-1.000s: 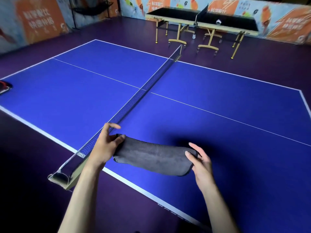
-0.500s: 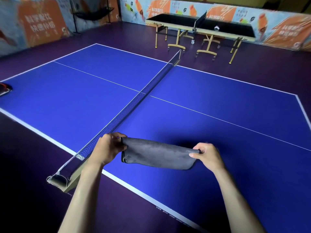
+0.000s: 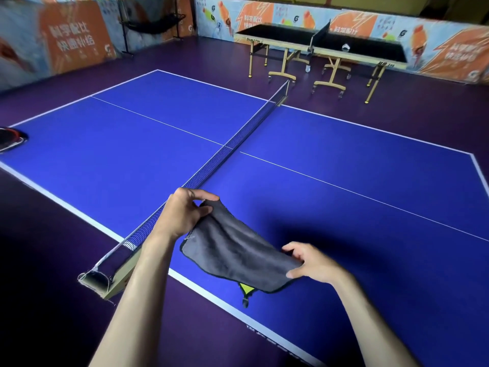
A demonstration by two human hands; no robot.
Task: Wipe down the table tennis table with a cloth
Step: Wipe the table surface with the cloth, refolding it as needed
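A blue table tennis table (image 3: 344,197) with white lines fills the view, its net (image 3: 227,152) running away from me. I hold a dark grey cloth (image 3: 238,250) above the near edge of the right half. My left hand (image 3: 182,213) pinches its upper left corner close to the net. My right hand (image 3: 312,263) grips its right edge. The cloth sags between them, and a yellow-green tag (image 3: 246,288) hangs from its lower hem.
The net post clamp (image 3: 105,276) juts out at the near edge. A red and black paddle (image 3: 10,139) lies at the far left of the table. A second, dark table (image 3: 317,46) stands behind on the purple floor, with banners along the walls.
The cloth was stretched as a narrow folded strip; now it hangs wider and tilted. My left hand rose toward the net and my right hand dropped lower.
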